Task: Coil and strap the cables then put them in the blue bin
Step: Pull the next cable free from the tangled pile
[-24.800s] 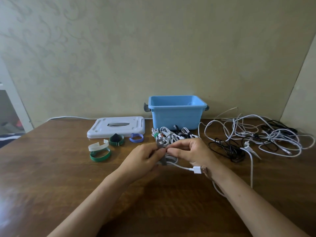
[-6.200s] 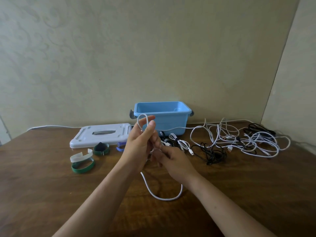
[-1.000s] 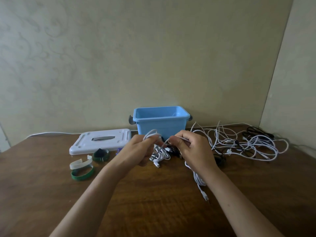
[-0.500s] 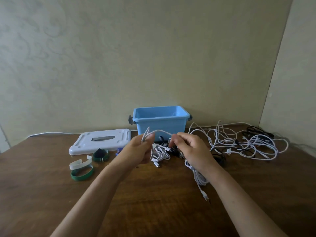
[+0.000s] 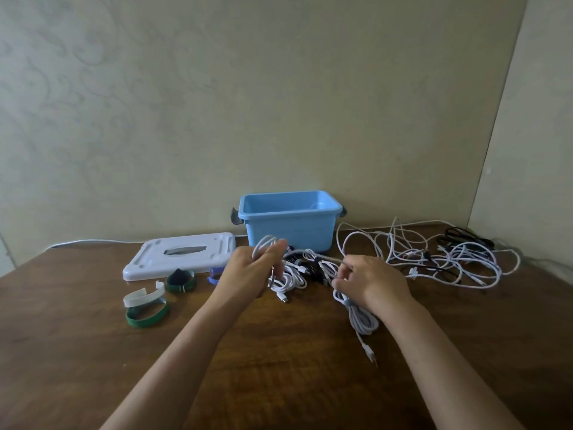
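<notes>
Hands raised over the desk [image 5: 93, 352], a white cable [image 5: 313, 253] stretched between them. Left hand [image 5: 248, 274] grips loops of it, right hand [image 5: 369, 280] pinches the strand, slack hanging to the desk. Strapped coils [image 5: 297, 274] lie just behind. Blue bin [image 5: 291, 225] farther back, uncovered; loose cables [image 5: 434, 259] to its right, straps [image 5: 145, 308] and white lid [image 5: 183, 254] left.
</notes>
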